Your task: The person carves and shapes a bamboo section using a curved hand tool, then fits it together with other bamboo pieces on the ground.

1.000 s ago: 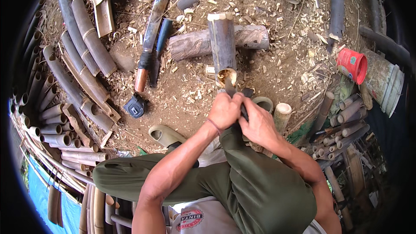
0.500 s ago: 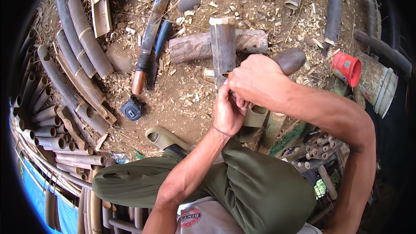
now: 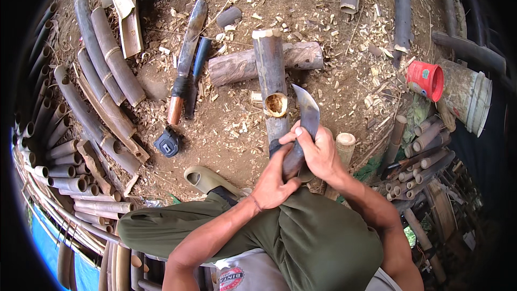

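We have a bamboo section [image 3: 271, 83] lying in front of us, its far end propped across a short log [image 3: 242, 66] and its near end reaching down to our hands, with a round hole [image 3: 276, 104] cut in its upper face. Our left hand [image 3: 273, 183] is wrapped around the near end of the bamboo and the dark handle there, and our right hand [image 3: 318, 153] is closed tightly on the handle of a broad curved knife [image 3: 306, 113], whose blade now stands just beside the hole, tip pointing away from us. Half a second ago that right arm was lifted high over the bamboo and covered it; it has since come down, so the hole shows again and the blade edge sits close to its rim, which we judge puts the knife back at the cut. Left of the bamboo on the chip-strewn ground [image 3: 231, 129] lie a long machete [image 3: 186, 64] and a dark blue sheath [image 3: 196, 73]. Split bamboo halves [image 3: 102, 70] are stacked further left, and a red cup [image 3: 425, 80] stands well apart on the right.
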`<state>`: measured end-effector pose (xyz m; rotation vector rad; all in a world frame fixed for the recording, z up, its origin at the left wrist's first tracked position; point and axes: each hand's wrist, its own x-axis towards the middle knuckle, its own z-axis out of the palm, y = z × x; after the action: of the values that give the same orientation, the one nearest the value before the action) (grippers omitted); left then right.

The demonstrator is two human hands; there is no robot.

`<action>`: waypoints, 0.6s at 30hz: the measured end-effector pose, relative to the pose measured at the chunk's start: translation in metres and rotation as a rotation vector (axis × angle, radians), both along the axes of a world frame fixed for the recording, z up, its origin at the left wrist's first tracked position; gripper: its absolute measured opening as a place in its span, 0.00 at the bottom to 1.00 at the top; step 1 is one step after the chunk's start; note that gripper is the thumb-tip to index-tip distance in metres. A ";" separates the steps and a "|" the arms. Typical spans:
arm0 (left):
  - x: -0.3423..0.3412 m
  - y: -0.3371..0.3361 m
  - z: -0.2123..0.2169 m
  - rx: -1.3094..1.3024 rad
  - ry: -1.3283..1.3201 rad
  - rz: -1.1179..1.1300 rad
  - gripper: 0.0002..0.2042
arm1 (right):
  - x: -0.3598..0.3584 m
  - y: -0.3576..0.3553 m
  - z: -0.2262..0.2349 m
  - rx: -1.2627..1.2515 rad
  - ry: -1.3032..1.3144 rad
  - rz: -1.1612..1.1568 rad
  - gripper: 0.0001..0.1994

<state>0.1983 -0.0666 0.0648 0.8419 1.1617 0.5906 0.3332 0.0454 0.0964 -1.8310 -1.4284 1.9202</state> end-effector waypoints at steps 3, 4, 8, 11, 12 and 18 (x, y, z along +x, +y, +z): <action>-0.039 -0.007 0.001 -0.009 0.254 -0.009 0.33 | -0.016 -0.016 -0.013 -0.176 0.027 -0.075 0.13; -0.051 -0.010 0.000 -0.088 0.318 -0.042 0.30 | -0.023 -0.014 -0.023 -0.334 0.051 -0.036 0.14; -0.076 -0.022 -0.032 -0.300 0.427 0.165 0.25 | -0.069 -0.003 -0.047 -0.531 0.121 -0.058 0.17; -0.113 0.039 -0.006 -0.102 0.645 -0.098 0.17 | -0.074 -0.006 -0.054 -0.606 0.365 -0.333 0.15; -0.121 0.058 0.004 -0.025 0.720 -0.211 0.17 | -0.073 -0.005 -0.051 -0.631 0.471 -0.440 0.15; -0.102 0.188 0.064 0.390 0.967 -0.852 0.06 | -0.054 0.000 -0.051 -0.790 1.038 -1.063 0.13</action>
<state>0.0962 0.1216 0.1284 1.9389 1.3707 -0.3833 0.2794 0.0451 0.0457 -0.9262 0.5762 2.1733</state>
